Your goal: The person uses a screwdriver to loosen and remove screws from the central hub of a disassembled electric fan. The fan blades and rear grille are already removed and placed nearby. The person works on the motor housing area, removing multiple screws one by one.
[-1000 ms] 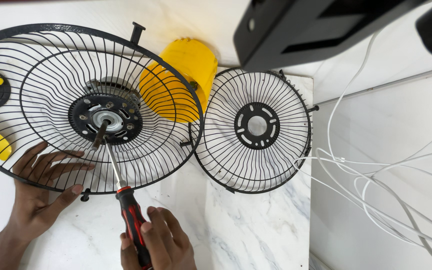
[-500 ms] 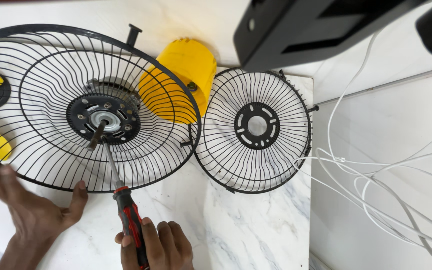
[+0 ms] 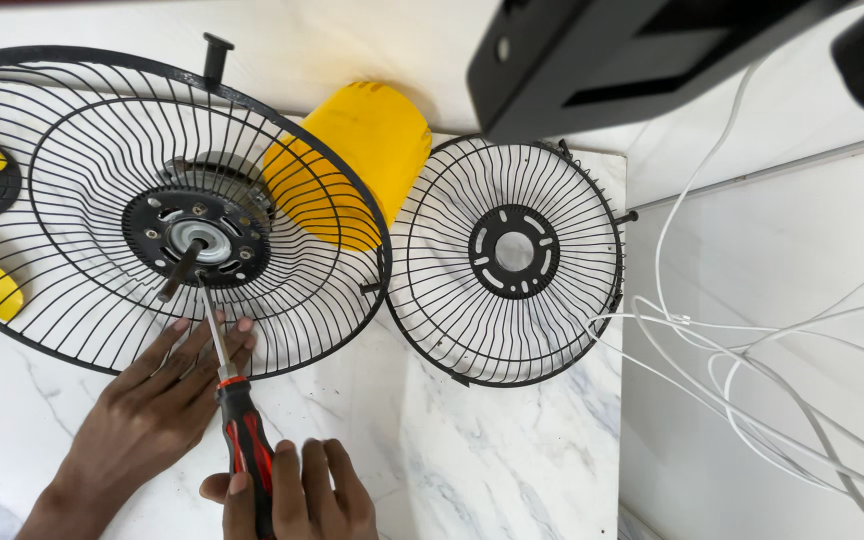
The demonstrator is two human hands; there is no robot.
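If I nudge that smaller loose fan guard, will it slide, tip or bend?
The smaller fan guard is open thin wire, so probably light and springy. It overhangs the marble slab edge, so a push may tip it off.

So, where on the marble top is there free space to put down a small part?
The marble top is bare below the small grille, right of the right hand holding the screwdriver. The lower left corner is also bare. It is crowded around the large grille, where the left hand rests, and near the white cables.
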